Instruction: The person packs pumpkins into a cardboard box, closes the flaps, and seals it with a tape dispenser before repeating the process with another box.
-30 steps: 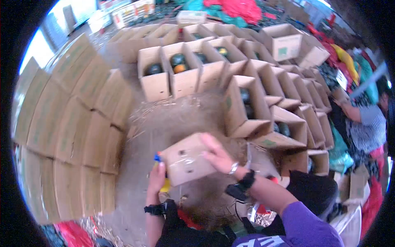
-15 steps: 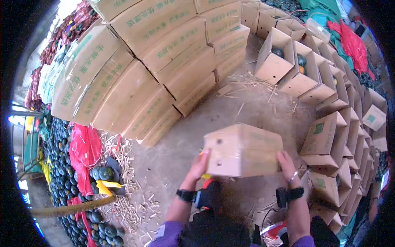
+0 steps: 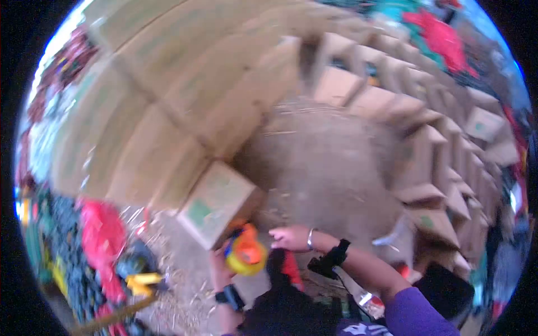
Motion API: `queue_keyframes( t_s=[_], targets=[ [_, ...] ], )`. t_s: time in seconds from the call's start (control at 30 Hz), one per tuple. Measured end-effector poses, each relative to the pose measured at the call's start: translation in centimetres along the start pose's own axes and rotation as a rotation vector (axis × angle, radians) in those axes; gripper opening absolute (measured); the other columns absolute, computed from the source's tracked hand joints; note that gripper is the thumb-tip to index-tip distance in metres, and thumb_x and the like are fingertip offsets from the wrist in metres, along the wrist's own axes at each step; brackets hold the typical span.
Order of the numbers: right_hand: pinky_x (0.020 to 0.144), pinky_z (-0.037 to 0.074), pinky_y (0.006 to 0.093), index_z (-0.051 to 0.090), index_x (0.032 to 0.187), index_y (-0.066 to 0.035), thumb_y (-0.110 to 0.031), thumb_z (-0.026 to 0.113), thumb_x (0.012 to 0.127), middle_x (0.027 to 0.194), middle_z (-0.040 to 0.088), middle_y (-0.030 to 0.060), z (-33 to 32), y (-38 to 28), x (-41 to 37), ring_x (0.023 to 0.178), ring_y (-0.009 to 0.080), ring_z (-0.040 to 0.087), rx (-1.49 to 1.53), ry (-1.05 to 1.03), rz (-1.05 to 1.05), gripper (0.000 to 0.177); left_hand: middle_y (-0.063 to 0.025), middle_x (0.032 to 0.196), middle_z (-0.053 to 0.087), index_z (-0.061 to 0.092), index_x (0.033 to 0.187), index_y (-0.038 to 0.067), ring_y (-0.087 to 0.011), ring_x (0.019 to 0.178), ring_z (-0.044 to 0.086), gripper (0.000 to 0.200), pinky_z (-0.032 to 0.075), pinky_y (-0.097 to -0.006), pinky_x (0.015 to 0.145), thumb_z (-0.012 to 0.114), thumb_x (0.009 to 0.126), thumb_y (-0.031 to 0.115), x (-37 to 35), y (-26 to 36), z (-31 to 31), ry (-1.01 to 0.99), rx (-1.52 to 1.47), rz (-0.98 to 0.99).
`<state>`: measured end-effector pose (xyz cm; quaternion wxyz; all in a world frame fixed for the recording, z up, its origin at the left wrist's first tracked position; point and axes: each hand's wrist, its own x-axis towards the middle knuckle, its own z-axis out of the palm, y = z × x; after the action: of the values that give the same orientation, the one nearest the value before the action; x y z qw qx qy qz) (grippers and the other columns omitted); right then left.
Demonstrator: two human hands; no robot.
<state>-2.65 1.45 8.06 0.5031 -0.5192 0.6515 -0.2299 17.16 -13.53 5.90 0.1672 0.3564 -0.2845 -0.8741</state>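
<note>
The closed cardboard box point(image 3: 219, 196) stands tilted in view beside the near end of the stacked cartons, a green mark on its face. My left hand point(image 3: 221, 264) is below the box, closed on an orange and yellow tape dispenser point(image 3: 245, 253). Blur hides whether those fingers also touch the box. To the right of the dispenser is my right hand point(image 3: 290, 238), apart from the box, its fingers partly stretched toward the dispenser and nothing visible in them.
A tall wall of cartons point(image 3: 168, 112) rises at the left and back. Rows of open boxes point(image 3: 417, 162) line the right, some holding dark squash. Red netting point(image 3: 103, 235), a yellow-handled tool point(image 3: 143, 283), a wooden pole point(image 3: 115, 315) and piled squash lie at the lower left.
The box has moved left to the stack's near end and turned. My right hand has let go of it and swung left toward the dispenser. The view has shifted and blurred.
</note>
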Motion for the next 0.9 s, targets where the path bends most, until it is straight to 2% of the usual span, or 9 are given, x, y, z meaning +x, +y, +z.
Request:
queue_keyframes(
  t_s=[0.17,0.2,0.23,0.27,0.33,0.43,0.53,0.73,0.9],
  targets=[
    [0.081,0.045,0.0413,0.051,0.111,-0.002,-0.034,0.057,0.077,0.097,0.059,0.0182,-4.1,6.9,-18.0,0.090,0.0356,0.056,-0.450,0.490,0.534,0.047,-0.0146,0.123,0.048,0.040,0.124,-0.001,-0.0265,0.111,0.048,0.050,0.037,-0.0407,0.096,0.045,0.087,0.033,1.6,-0.8,6.6,-0.140,0.412,0.040],
    [0.080,0.044,0.0411,0.055,0.102,-0.003,-0.031,0.061,0.072,0.092,0.059,0.0175,-5.3,9.1,-22.1,0.090,0.0341,0.055,-0.609,0.813,0.554,0.042,-0.0146,0.122,0.048,0.040,0.124,-0.001,-0.0264,0.111,0.048,0.050,0.037,-0.0404,0.096,0.045,0.087,0.032,1.6,-1.3,7.7,-0.165,0.485,0.043],
    [0.084,0.042,0.0400,0.056,0.102,-0.005,-0.030,0.062,0.070,0.094,0.059,0.0157,-7.9,11.1,-25.7,0.098,0.0306,0.053,-0.717,0.875,0.792,0.042,-0.0145,0.122,0.048,0.040,0.124,-0.001,-0.0263,0.111,0.048,0.050,0.037,-0.0402,0.096,0.045,0.086,0.032,1.6,-1.6,8.7,-0.190,0.555,0.047],
    [0.084,0.042,0.0389,0.058,0.094,-0.004,-0.025,0.061,0.069,0.093,0.059,0.0154,-11.2,8.3,-29.4,0.098,0.0301,0.053,-0.911,0.619,0.985,0.032,-0.0145,0.122,0.048,0.040,0.124,-0.001,-0.0261,0.110,0.048,0.050,0.037,-0.0400,0.096,0.045,0.086,0.031,1.5,-2.1,9.6,-0.214,0.626,0.052],
    [0.083,0.045,0.0401,0.057,0.105,-0.005,-0.015,0.054,0.073,0.105,0.058,0.0138,-12.8,13.5,-34.9,0.099,0.0300,0.054,-1.225,1.472,0.725,0.033,-0.0145,0.121,0.048,0.040,0.124,-0.001,-0.0259,0.110,0.048,0.050,0.037,-0.0396,0.096,0.045,0.086,0.031,0.7,-2.7,11.4,-0.273,0.752,0.056],
    [0.080,0.047,0.0409,0.060,0.099,-0.007,-0.014,0.054,0.074,0.098,0.062,0.0140,-13.8,15.4,-36.7,0.095,0.0304,0.058,-0.762,0.856,1.083,0.027,-0.0144,0.121,0.049,0.040,0.125,-0.001,-0.0256,0.110,0.049,0.050,0.037,-0.0390,0.096,0.046,0.086,0.029,-0.6,-3.4,13.5,-0.374,0.926,0.058],
    [0.072,0.050,0.0392,0.063,0.088,-0.007,-0.014,0.053,0.074,0.086,0.065,0.0143,-14.1,15.3,-34.6,0.084,0.0288,0.063,-0.634,0.711,1.142,0.018,-0.0144,0.120,0.050,0.040,0.125,-0.002,-0.0252,0.110,0.049,0.050,0.037,-0.0384,0.096,0.046,0.085,0.028,-1.6,-3.4,14.4,-0.436,1.042,0.067],
    [0.062,0.051,0.0399,0.059,0.082,-0.001,-0.016,0.057,0.068,0.075,0.064,0.0162,-10.0,5.5,-23.8,0.071,0.0307,0.064,-0.489,0.593,0.831,0.020,-0.0142,0.119,0.051,0.040,0.125,-0.002,-0.0245,0.109,0.049,0.049,0.037,-0.0371,0.096,0.047,0.085,0.026,-2.6,-3.3,14.3,-0.462,1.074,0.083],
    [0.070,0.049,0.0402,0.060,0.086,-0.006,-0.022,0.055,0.075,0.083,0.063,0.0144,-0.8,3.4,-14.8,0.078,0.0297,0.062,-0.117,0.983,0.427,0.021,-0.0125,0.111,0.054,0.040,0.125,-0.004,-0.0198,0.102,0.052,0.050,0.038,-0.0312,0.092,0.052,0.081,0.018,-1.2,-2.4,15.7,-0.561,0.630,0.052]
  ],
)
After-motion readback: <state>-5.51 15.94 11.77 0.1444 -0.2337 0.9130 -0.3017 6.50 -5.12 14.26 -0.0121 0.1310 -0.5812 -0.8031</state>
